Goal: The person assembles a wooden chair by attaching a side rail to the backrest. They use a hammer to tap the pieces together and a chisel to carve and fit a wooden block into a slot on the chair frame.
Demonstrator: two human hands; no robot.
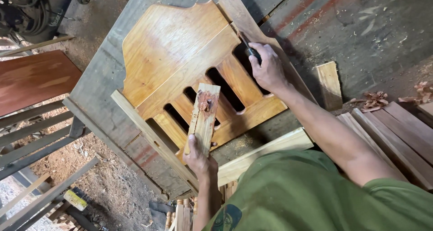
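A varnished wooden chair back (180,55) with several slats lies flat on a grey workbench (99,77). My left hand (198,156) grips the near end of a short pale board (204,116) smeared with reddish-brown filler, held over the slats. At the far right side of the chair back, my right hand (267,68) is closed on a dark-handled tool (249,47), its tip against the pale side rail (246,19).
A small wood offcut (329,84) and shavings (373,100) lie to the right. Pale planks (397,132) are stacked at the right edge. A reddish panel (31,77) and a grey slatted frame (36,136) stand left, with a machine (27,10) at the top left.
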